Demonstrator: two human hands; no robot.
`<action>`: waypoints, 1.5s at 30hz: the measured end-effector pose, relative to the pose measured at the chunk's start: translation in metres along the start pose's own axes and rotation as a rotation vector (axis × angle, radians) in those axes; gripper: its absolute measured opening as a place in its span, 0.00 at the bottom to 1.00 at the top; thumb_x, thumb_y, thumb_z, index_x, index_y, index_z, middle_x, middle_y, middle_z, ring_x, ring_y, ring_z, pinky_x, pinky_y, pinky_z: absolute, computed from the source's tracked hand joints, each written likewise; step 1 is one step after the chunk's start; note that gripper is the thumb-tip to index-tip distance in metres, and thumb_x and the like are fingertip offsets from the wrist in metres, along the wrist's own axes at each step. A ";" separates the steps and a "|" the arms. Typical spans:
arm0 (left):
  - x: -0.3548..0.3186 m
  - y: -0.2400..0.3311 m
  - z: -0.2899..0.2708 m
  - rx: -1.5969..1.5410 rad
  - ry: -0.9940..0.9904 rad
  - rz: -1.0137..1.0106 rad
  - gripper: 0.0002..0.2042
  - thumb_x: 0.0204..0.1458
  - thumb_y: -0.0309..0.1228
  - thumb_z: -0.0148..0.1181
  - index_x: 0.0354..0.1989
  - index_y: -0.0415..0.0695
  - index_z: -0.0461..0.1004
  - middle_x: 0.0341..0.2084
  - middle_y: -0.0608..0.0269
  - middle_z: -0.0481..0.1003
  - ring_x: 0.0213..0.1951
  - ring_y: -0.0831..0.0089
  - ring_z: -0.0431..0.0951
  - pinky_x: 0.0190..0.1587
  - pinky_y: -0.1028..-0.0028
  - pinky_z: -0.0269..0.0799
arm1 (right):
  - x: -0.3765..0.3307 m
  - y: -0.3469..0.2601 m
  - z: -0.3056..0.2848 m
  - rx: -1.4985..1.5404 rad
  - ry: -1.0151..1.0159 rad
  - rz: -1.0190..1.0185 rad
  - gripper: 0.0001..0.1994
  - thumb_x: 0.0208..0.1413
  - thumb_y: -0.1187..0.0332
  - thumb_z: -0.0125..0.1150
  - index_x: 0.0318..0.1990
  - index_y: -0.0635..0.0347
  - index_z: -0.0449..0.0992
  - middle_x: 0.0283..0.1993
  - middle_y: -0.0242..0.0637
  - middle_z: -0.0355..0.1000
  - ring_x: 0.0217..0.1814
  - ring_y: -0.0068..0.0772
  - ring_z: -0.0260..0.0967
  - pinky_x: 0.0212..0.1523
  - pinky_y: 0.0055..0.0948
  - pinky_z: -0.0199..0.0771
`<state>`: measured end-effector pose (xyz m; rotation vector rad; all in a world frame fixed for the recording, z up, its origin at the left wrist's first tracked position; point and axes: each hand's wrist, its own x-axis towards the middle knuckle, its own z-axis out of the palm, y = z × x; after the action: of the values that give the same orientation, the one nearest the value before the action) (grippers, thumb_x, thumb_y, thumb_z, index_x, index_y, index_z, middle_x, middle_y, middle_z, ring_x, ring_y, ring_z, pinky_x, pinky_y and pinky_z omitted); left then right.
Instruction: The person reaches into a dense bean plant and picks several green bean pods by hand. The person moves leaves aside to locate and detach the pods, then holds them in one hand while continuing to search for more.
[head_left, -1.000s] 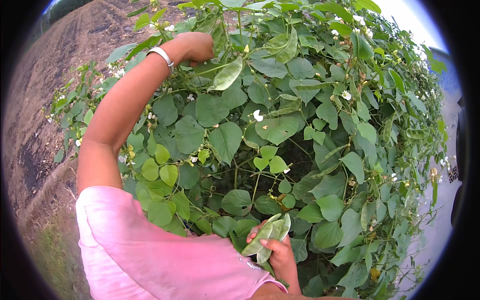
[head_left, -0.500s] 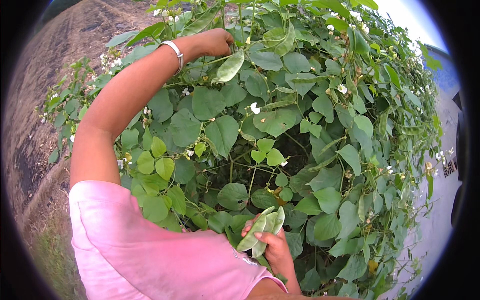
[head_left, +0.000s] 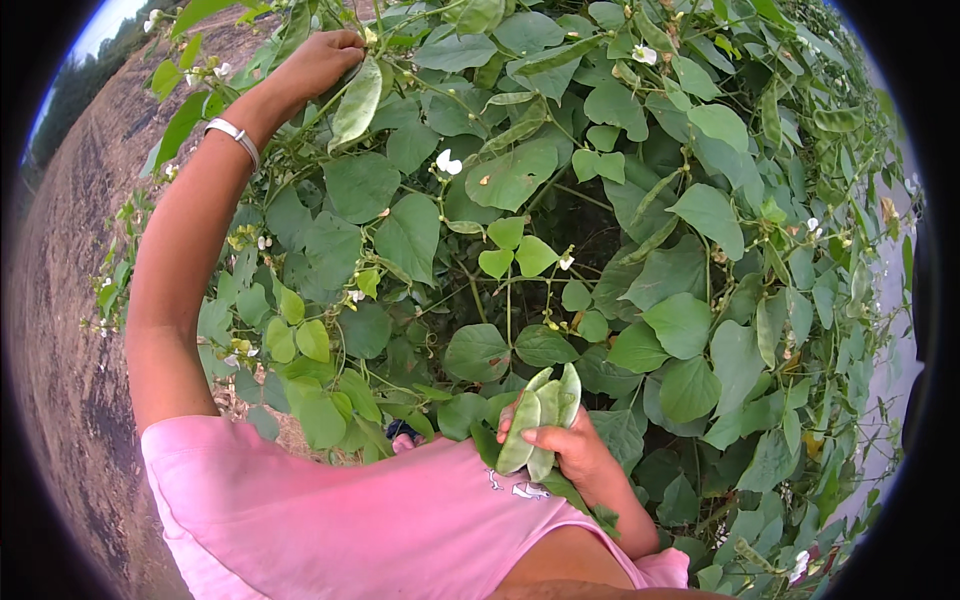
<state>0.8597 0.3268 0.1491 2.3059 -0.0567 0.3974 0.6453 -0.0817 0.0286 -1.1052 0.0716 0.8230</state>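
My left hand reaches up and away into a leafy bean vine and closes its fingers on the stalk end of a flat pale green pod that hangs from the plant. A silver bangle sits on that wrist. Low and near my body, my right hand grips a bunch of picked flat green pods that stick up above the fingers. A pink sleeve covers my left shoulder at the bottom of the view.
Dense broad leaves with small white flowers fill the middle and right. More pods hang at the upper right. Bare brown tilled soil lies to the left of the vine.
My left hand has stayed at the top of the vine, still on the hanging pod. The right hand with its bunch of pods has risen slightly and shifted a little to the right.
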 end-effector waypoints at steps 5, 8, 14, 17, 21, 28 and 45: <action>0.011 -0.012 -0.004 -0.012 -0.061 -0.048 0.09 0.57 0.30 0.49 0.38 0.39 0.72 0.29 0.74 0.71 0.33 0.85 0.66 0.36 0.79 0.63 | 0.003 0.009 -0.007 0.008 -0.065 -0.031 0.17 0.42 0.75 0.57 0.43 0.66 0.69 0.39 0.41 0.71 0.41 0.36 0.71 0.44 0.35 0.71; 0.006 -0.003 0.008 -0.106 0.002 0.003 0.08 0.54 0.28 0.50 0.29 0.35 0.70 0.22 0.71 0.68 0.28 0.82 0.64 0.32 0.77 0.62 | 0.003 0.011 -0.012 0.031 -0.087 -0.047 0.16 0.42 0.75 0.57 0.42 0.66 0.70 0.38 0.40 0.71 0.41 0.35 0.71 0.44 0.35 0.71; 0.002 0.001 0.005 -0.010 0.040 0.051 0.09 0.57 0.28 0.49 0.35 0.34 0.71 0.25 0.71 0.69 0.30 0.82 0.64 0.34 0.77 0.63 | 0.002 0.011 -0.018 0.031 -0.161 -0.019 0.17 0.48 0.76 0.56 0.48 0.62 0.65 0.42 0.39 0.72 0.45 0.31 0.71 0.47 0.34 0.72; -0.003 0.016 0.015 0.016 0.034 0.003 0.10 0.58 0.27 0.46 0.40 0.34 0.73 0.29 0.72 0.71 0.33 0.83 0.65 0.37 0.79 0.64 | 0.003 0.011 -0.017 0.048 -0.168 -0.024 0.18 0.48 0.76 0.56 0.49 0.62 0.64 0.42 0.38 0.71 0.45 0.31 0.71 0.47 0.34 0.72; 0.007 -0.020 -0.003 -0.033 -0.002 -0.005 0.11 0.58 0.26 0.46 0.43 0.35 0.73 0.30 0.74 0.71 0.31 0.85 0.66 0.35 0.81 0.63 | 0.007 0.021 -0.022 0.096 -0.209 -0.002 0.19 0.47 0.78 0.56 0.50 0.62 0.64 0.43 0.39 0.71 0.47 0.31 0.71 0.49 0.33 0.71; 0.013 -0.020 -0.010 -0.009 -0.110 0.006 0.13 0.56 0.25 0.53 0.50 0.38 0.69 0.38 0.66 0.75 0.36 0.81 0.73 0.39 0.80 0.69 | 0.013 0.034 -0.029 0.194 -0.224 0.049 0.21 0.47 0.79 0.56 0.51 0.63 0.62 0.43 0.40 0.71 0.47 0.33 0.71 0.49 0.34 0.71; 0.004 -0.008 -0.012 0.021 0.222 0.089 0.09 0.59 0.29 0.48 0.44 0.42 0.73 0.27 0.74 0.71 0.28 0.86 0.65 0.34 0.82 0.63 | 0.008 0.017 -0.025 0.108 -0.167 0.030 0.19 0.45 0.76 0.57 0.47 0.63 0.65 0.41 0.40 0.71 0.44 0.34 0.71 0.47 0.36 0.72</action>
<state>0.8615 0.3414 0.1522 2.2711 -0.0447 0.6999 0.6484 -0.0939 0.0000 -0.9330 -0.0068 0.9253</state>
